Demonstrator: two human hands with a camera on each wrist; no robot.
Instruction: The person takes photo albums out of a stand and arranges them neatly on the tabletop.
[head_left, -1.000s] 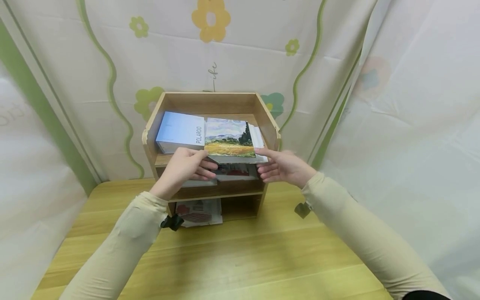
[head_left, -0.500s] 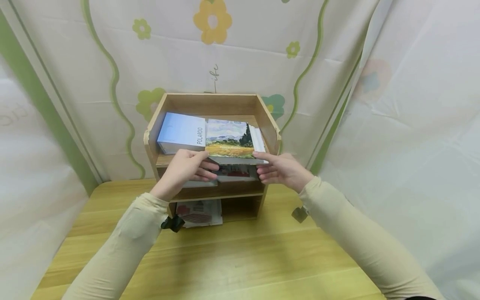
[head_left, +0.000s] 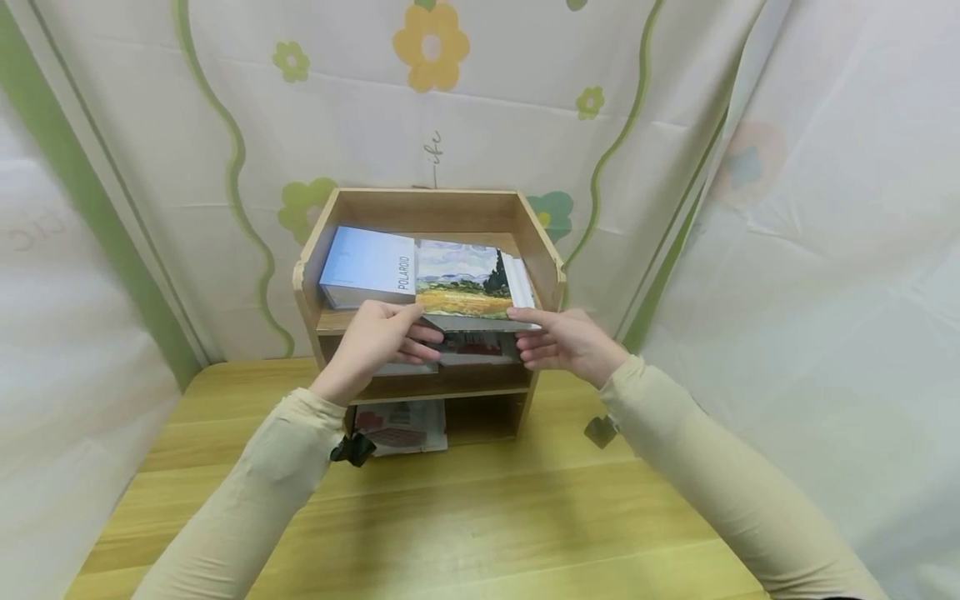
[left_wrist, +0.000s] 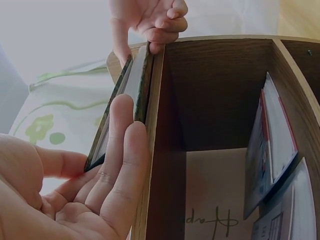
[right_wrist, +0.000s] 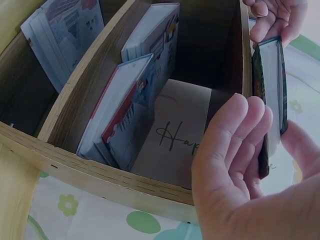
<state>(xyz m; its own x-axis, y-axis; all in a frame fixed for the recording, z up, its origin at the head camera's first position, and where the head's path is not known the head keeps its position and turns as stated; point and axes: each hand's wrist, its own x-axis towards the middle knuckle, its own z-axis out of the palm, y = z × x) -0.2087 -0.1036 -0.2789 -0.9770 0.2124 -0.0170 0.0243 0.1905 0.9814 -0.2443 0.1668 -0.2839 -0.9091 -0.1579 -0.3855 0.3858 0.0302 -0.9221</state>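
A hardcover book with a landscape painting on its cover (head_left: pixel 461 279) lies at the top level of a wooden desk shelf (head_left: pixel 431 208), its front edge at the shelf's front. My left hand (head_left: pixel 382 342) holds the near left corner, thumb on the cover and fingers underneath. At the near right corner, my right hand (head_left: pixel 566 343) grips the same book in the same manner. The left wrist view shows the page edges (left_wrist: pixel 134 82) between the two covers. Directly left of it is a blue book (head_left: pixel 367 260) marked POLAROID.
White-edged items (head_left: pixel 520 279) lie right of the painted book. More books (right_wrist: pixel 120 110) sit in the middle compartment, and another (head_left: pixel 401 425) in the lowest one. The shelf stands on a wooden table (head_left: pixel 480 517), against a flower-printed curtain (head_left: pixel 495 125).
The head view has shifted slightly, moving the scene a little right and down. Both hands keep their hold at the book's corners, with the book in the same place on the shelf.
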